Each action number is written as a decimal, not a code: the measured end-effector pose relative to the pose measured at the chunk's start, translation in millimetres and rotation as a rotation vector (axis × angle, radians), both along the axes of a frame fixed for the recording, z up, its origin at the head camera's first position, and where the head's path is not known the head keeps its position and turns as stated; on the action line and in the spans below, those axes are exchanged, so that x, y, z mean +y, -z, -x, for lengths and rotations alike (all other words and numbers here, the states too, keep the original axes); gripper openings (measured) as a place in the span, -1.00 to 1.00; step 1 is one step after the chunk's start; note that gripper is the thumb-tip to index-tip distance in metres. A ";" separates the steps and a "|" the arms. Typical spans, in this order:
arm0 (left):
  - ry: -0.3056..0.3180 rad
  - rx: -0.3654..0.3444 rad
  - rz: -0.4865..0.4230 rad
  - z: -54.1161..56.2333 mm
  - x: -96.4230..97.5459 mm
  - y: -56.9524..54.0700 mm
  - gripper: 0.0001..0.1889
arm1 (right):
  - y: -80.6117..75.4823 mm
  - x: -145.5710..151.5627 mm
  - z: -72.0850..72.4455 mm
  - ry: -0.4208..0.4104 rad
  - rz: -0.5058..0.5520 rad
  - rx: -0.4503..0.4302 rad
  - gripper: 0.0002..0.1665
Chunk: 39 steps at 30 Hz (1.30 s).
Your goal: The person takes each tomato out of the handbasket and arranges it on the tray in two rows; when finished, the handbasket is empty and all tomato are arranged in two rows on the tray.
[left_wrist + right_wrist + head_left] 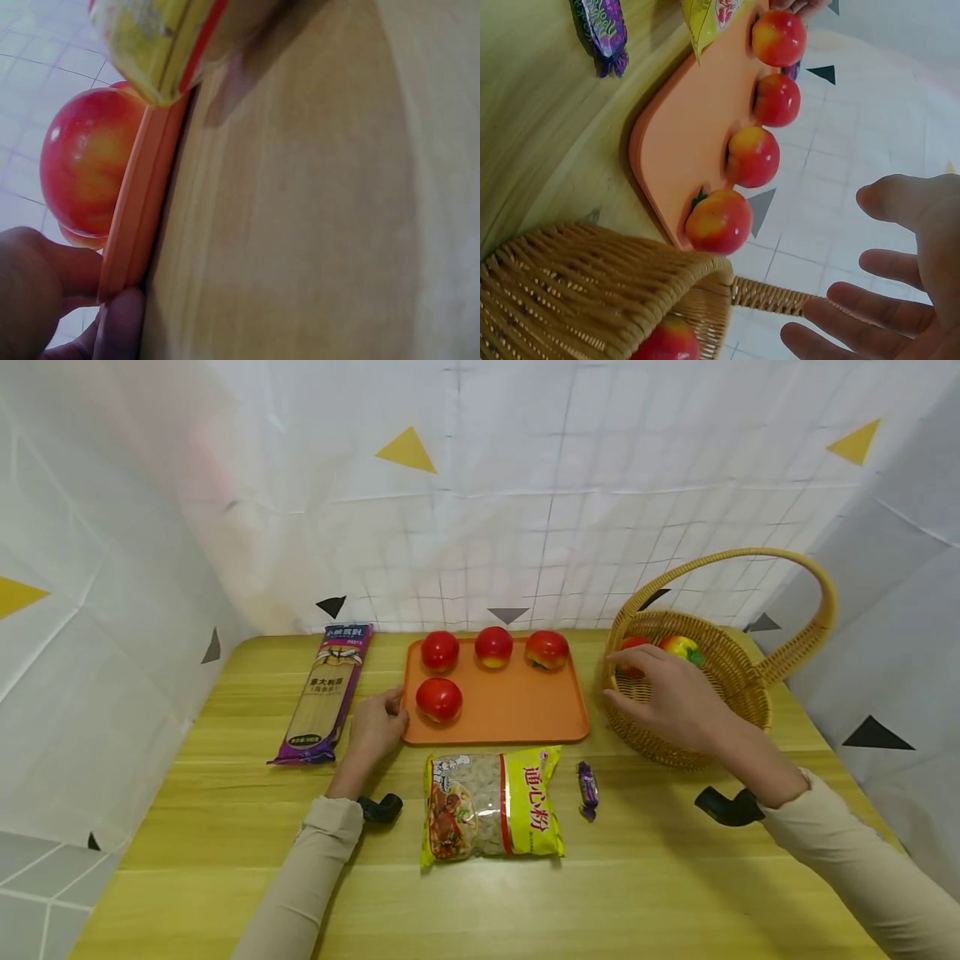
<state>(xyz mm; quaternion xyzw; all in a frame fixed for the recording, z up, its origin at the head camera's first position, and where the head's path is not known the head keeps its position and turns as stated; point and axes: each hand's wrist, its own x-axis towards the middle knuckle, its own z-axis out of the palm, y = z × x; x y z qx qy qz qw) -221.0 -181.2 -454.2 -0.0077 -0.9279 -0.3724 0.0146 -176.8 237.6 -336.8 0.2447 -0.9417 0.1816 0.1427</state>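
Observation:
My left hand (375,724) pinches the left edge of an orange tray (517,714), thumb and fingers at its rim. Four round red-and-yellow fruits lie on the tray: three along the back and one front-left fruit (439,700) near the left hand. Over the wicker basket (738,672), on the right, my right hand (671,693) hovers with spread fingers and nothing in them. Inside the basket are a red fruit (667,341), partly hidden by the hand in the head view, and a red-and-yellow one (681,649) with green at its end.
A yellow macaroni bag (487,806) lies in front of the tray, with a purple-wrapped candy (588,791) to its right. Left of the left hand is a purple pasta packet (322,693). The basket's tall handle (813,635) arches up. A white sheet hangs behind the table.

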 end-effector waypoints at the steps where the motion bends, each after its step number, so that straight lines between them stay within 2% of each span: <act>1: 0.001 0.000 -0.004 -0.2 0.1 -0.4 -0.47 | -0.9 1.1 0.1 0.000 0.000 0.007 -0.51; 6: -0.002 -0.001 -0.003 -0.9 0.7 -1.2 -0.47 | -4.2 8.8 2.1 0.011 -0.014 0.055 -0.53; 9: -0.006 0.002 0.005 -1.1 0.6 -1.2 -0.48 | -7.1 14.8 3.6 0.028 -0.014 0.052 -0.52; 16: -0.004 0.017 0.003 -1.5 0.0 -1.9 -0.48 | -16.5 33.9 10.3 0.107 -0.034 -0.021 -0.46; 28: -0.016 0.008 0.007 -1.7 0.6 -1.7 -0.49 | -20.7 63.7 34.3 0.207 -0.097 -0.135 -0.29; 35: -0.005 0.018 0.005 -0.8 -0.3 -0.6 -0.49 | -15.8 76.4 49.9 0.217 -0.110 -0.154 -0.28; 39: -0.002 0.022 0.005 -0.3 0.0 0.4 -0.48 | -11.5 85.2 60.5 0.237 -0.118 -0.218 -0.25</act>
